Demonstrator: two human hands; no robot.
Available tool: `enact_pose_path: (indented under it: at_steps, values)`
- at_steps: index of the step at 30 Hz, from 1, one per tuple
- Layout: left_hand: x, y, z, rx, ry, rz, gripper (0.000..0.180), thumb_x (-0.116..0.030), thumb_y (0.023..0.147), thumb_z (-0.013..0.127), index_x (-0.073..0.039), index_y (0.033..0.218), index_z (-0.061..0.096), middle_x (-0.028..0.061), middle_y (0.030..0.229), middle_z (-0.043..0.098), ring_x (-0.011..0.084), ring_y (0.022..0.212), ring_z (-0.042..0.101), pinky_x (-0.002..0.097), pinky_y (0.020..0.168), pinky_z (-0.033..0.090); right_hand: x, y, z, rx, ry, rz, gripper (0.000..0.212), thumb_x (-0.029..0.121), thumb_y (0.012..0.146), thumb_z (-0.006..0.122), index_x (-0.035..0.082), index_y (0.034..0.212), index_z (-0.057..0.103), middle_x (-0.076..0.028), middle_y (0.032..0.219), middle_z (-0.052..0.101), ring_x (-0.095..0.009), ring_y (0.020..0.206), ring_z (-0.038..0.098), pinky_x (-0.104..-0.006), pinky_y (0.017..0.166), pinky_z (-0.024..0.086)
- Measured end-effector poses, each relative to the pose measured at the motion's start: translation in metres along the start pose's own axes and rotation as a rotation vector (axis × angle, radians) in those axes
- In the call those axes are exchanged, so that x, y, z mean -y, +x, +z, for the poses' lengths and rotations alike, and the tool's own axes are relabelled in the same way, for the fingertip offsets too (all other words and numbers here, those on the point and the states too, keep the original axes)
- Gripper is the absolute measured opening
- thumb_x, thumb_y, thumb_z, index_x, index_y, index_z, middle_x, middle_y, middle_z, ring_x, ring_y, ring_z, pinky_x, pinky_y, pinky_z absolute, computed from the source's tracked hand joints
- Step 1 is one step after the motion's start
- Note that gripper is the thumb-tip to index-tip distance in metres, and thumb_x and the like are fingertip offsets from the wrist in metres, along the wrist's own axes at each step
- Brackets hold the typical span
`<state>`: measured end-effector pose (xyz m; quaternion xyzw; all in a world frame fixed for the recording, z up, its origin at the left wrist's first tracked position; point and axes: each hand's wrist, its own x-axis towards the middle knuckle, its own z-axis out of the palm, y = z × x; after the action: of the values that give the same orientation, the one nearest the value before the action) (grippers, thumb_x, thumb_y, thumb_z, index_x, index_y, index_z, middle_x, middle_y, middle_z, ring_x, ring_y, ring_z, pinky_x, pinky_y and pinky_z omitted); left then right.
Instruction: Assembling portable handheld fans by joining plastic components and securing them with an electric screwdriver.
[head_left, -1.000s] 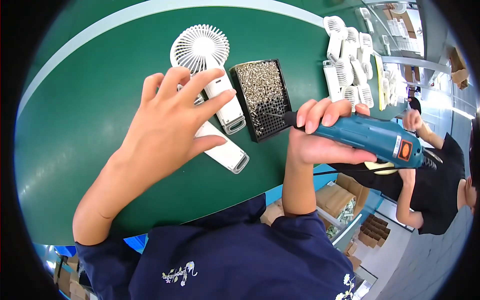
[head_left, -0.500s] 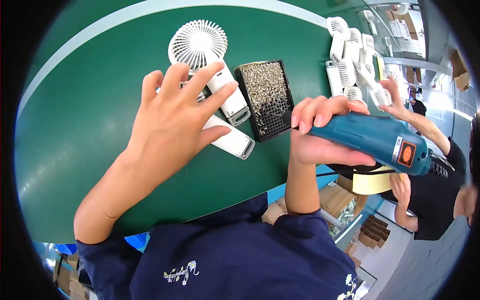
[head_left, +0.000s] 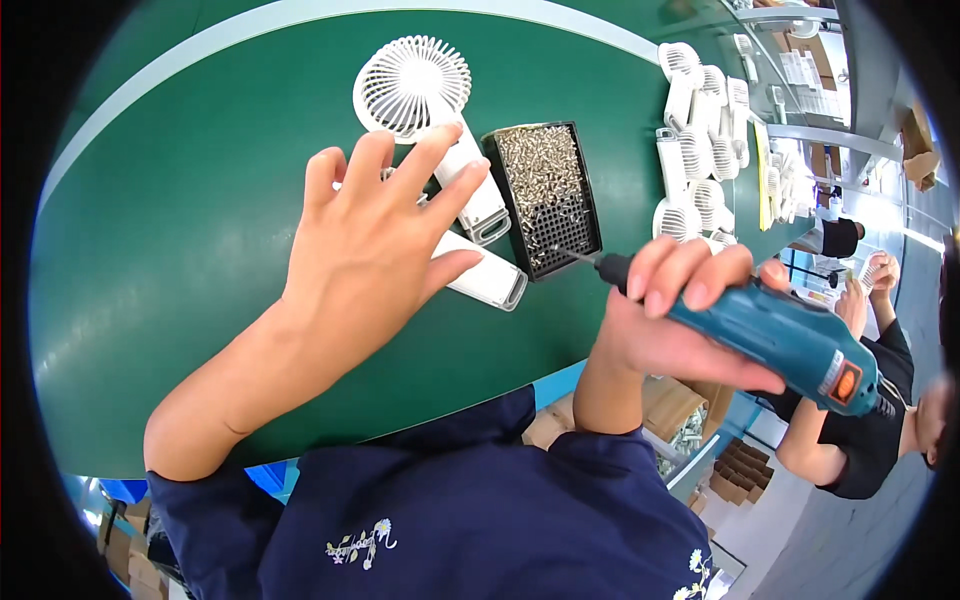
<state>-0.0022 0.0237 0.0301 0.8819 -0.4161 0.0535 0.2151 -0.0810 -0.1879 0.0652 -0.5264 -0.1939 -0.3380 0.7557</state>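
Observation:
My right hand (head_left: 668, 325) is wrapped round a teal electric screwdriver (head_left: 775, 335). Its thin bit points left, and the tip is over the screw tray (head_left: 533, 272). Small silver screws (head_left: 541, 160) fill much of this black tray, with bare grid holes at its near end. My left hand (head_left: 370, 235) is open, fingers spread, above two white handheld fans. One has a round slatted cage (head_left: 412, 88) and a handle (head_left: 480, 200) running down beside the tray. The other fan's handle (head_left: 487, 273) shows past my thumb; the rest is mostly hidden by my hand.
Several white fans (head_left: 690, 150) lie piled on the green table (head_left: 170, 190) at the far right. Beyond them is a yellow strip (head_left: 764, 180). A co-worker in black (head_left: 865, 440) sits at the right with hands on a white fan. Cardboard boxes (head_left: 675, 405) stand below the table edge.
The screwdriver has moved down and slightly right, and its bit now shows over the tray. My left hand stays open above the fans. The co-worker's hand has left the pile with a fan.

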Motion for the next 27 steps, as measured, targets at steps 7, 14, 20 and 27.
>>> enact_pose_path:
  at_steps: [7,14,20,27]
  values:
    - [0.0,0.001,0.0,0.058,0.007,-0.01,0.055,-0.038,0.08,0.072,-0.018,0.13,0.058,0.0019,0.143,0.045,0.0266,0.111,0.044,0.0419,0.093,0.034,0.009,-0.018,0.017,0.03,0.034,0.043,0.081,0.079,0.084,0.045,0.011,0.129,0.041,-0.01,0.08,0.053,-0.023,0.052,0.053,-0.0383,0.048,0.047]
    - [0.0,0.001,-0.001,0.064,0.002,-0.017,0.055,-0.039,0.081,0.072,-0.018,0.13,0.058,0.0018,0.142,0.045,0.0267,0.112,0.044,0.0419,0.094,0.034,-0.001,-0.024,0.011,0.08,0.014,0.09,0.08,0.078,0.084,0.047,0.011,0.128,0.043,-0.009,0.081,0.053,-0.02,0.053,0.051,-0.0362,0.049,0.045]
    - [0.0,0.001,-0.001,0.068,0.005,-0.022,0.056,-0.04,0.08,0.072,-0.018,0.13,0.058,0.0017,0.143,0.045,0.0264,0.113,0.044,0.0418,0.095,0.034,-0.009,-0.029,0.008,0.05,0.068,0.07,0.086,0.08,0.082,0.046,0.007,0.128,0.04,-0.012,0.079,0.054,-0.024,0.054,0.055,-0.038,0.049,0.048]
    - [-0.007,0.002,0.002,-0.021,0.028,0.028,0.047,-0.034,0.079,0.073,-0.019,0.123,0.062,0.0001,0.136,0.05,0.0249,0.115,0.045,0.0421,0.096,0.034,-0.01,-0.028,0.007,-0.001,0.077,0.086,0.086,0.08,0.082,0.046,0.007,0.128,0.041,-0.011,0.078,0.054,-0.024,0.054,0.055,-0.0375,0.049,0.048]
